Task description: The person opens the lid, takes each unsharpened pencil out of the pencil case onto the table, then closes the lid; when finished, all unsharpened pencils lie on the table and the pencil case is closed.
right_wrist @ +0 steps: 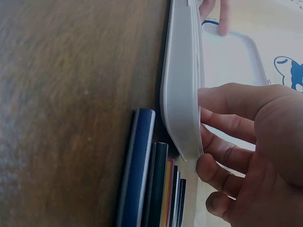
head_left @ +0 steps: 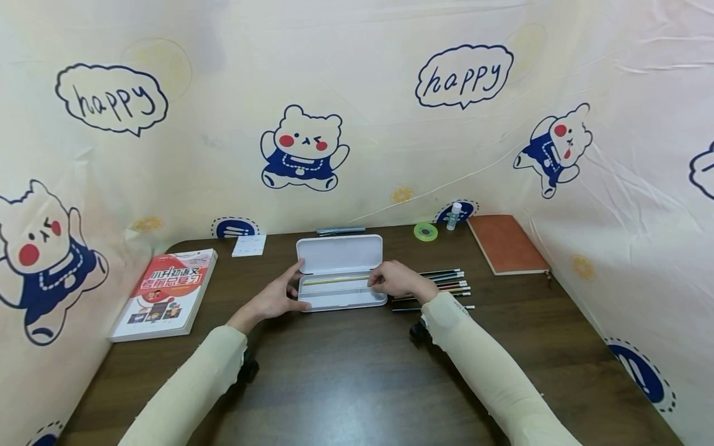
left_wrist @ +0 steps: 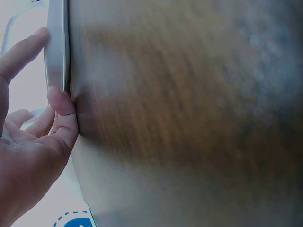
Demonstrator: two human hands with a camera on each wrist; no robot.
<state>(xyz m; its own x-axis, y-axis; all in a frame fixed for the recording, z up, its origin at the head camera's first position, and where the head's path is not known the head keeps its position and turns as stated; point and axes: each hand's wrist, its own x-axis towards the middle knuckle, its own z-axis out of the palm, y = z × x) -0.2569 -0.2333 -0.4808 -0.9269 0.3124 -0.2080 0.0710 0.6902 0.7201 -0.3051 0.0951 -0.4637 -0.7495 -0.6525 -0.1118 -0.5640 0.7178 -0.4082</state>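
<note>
A white pencil case lies with its lid raised at the back of the wooden table. My left hand grips its left end, one finger up at the lid and the thumb at the front wall; in the left wrist view, fingertips touch the case's side. Inside the case a thin yellowish pencil lies lengthwise. At its right end my right hand reaches over the rim with bent fingers and seems to pinch it; in the right wrist view the case wall hides the fingertips.
Several pencils lie right of the case, beside the right hand. Behind stand green tape and a glue stick; a brown notebook is at right. Pens, a paper slip and a book are behind and left.
</note>
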